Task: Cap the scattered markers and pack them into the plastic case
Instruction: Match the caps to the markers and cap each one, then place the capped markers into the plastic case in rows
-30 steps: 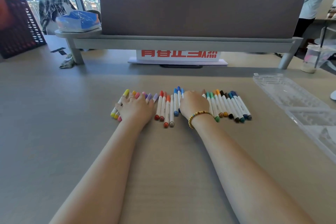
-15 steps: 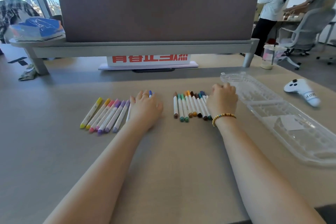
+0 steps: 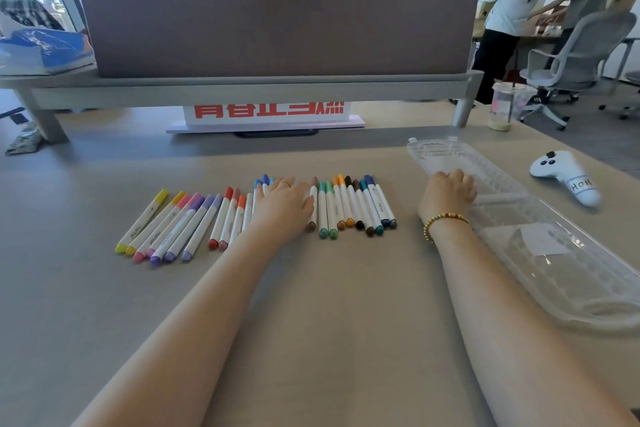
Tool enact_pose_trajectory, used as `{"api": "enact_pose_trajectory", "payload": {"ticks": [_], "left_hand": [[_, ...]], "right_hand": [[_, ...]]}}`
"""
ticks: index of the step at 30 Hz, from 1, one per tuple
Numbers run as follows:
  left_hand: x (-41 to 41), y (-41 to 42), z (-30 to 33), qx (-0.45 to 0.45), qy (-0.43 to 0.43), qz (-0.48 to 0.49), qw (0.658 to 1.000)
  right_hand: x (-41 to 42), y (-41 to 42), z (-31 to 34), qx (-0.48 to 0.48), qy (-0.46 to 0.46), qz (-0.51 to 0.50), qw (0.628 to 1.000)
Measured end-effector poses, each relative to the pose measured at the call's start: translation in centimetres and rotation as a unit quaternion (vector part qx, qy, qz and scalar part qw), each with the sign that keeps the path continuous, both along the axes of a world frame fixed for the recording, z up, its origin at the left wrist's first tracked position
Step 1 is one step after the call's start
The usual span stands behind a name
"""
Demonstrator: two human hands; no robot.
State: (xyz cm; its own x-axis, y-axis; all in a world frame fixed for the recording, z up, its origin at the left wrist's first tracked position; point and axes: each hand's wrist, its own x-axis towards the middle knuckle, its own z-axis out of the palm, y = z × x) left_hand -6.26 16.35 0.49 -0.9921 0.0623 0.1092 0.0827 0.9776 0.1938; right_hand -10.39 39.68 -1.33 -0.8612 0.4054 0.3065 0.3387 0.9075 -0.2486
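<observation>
Already capped, by the look of them, the markers (image 3: 242,215) lie side by side in a long row across the middle of the table (image 3: 311,322), slim white barrels with coloured caps at both ends, their long axes running from the near edge toward the far edge. The left hand (image 3: 284,208) rests flat on the blue ones in the middle of the row, fingers extended and close together, pinching nothing. The plastic case (image 3: 540,246) lies open toward the table's right edge, clear, rigid and ribbed inside, well apart from the row. The right hand (image 3: 446,192) sits on the case's near rim with fingers curled over it; whether they actually grip it cannot be told. So the markers lie to the left of the case, nearer the left hand, and would have to travel rightward. A white controller (image 3: 564,180) lies beyond the case.
</observation>
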Motion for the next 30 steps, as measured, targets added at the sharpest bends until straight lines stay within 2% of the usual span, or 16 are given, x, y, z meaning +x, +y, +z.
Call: {"api": "enact_pose_trajectory", "payload": {"ticks": [2, 5, 11, 15, 24, 30], "left_hand": [[-0.4, 0.0, -0.1, 0.011, -0.004, 0.0, 1.0], [-0.8, 0.1, -0.4, 0.023, -0.005, -0.007, 1.0], [-2.4, 0.0, -0.1, 0.065, 0.007, -0.022, 0.998], [-4.7, -0.1, 1.1, 0.028, 0.011, -0.041, 0.999], [-10.5, -0.3, 1.9, 0.021, 0.029, -0.038, 0.999], [-12.2, -2.2, 2.6, 0.002, 0.022, -0.039, 0.999]], "right_hand": [[-0.6, 0.2, -0.1, -0.034, -0.024, 0.001, 0.999], [-1.2, -0.2, 0.0, -0.047, -0.01, 0.012, 0.999], [-3.2, -1.6, 0.4, -0.093, -0.01, 0.124, 0.988], [-4.7, -2.9, 0.9, -0.153, -0.017, 0.187, 0.97], [-8.9, -4.7, 2.1, -0.162, -0.073, 0.261, 0.949], [-10.4, -6.9, 3.4, -0.141, -0.143, 0.34, 0.919]]}}
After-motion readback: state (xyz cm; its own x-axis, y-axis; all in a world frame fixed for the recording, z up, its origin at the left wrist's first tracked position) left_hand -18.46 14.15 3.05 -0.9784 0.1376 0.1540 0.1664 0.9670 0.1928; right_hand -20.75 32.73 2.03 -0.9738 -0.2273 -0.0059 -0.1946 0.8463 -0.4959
